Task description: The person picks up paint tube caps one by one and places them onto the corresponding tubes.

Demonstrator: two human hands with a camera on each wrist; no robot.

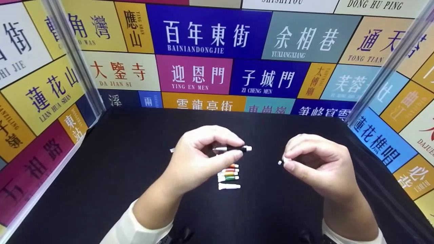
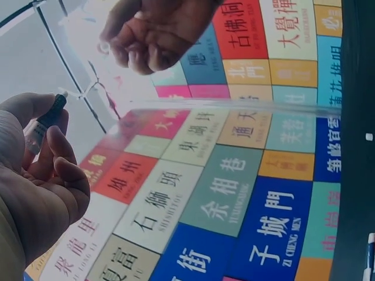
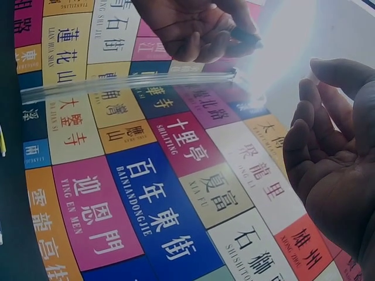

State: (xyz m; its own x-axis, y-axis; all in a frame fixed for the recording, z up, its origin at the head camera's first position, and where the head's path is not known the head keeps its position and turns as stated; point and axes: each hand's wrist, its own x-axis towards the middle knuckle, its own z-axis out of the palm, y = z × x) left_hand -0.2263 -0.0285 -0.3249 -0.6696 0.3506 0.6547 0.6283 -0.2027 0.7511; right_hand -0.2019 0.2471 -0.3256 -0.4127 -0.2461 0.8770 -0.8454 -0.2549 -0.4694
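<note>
My left hand (image 1: pixel 203 159) pinches a small paint tube (image 1: pixel 234 148) between thumb and fingertips. The tube has a black label and a pale rear end, and its white tip points right, toward the other hand. In the left wrist view the same dark tube (image 2: pixel 51 111) sticks up past the thumb. Across a gap, my right hand (image 1: pixel 320 162) holds a tiny white piece (image 1: pixel 285 160) at its thumb and fingertips, mostly hidden by them. The right wrist view shows this pale piece (image 3: pixel 314 77) too; I cannot tell what it is.
Several small tubes lie in a column on the black cloth (image 1: pixel 264 210), among them a green-labelled tube (image 1: pixel 230 178) and a white tube (image 1: pixel 230 186). A tiny white bit (image 1: pixel 280 162) lies beside the right fingertips. Printed panels (image 1: pixel 210 30) wall in the back and sides.
</note>
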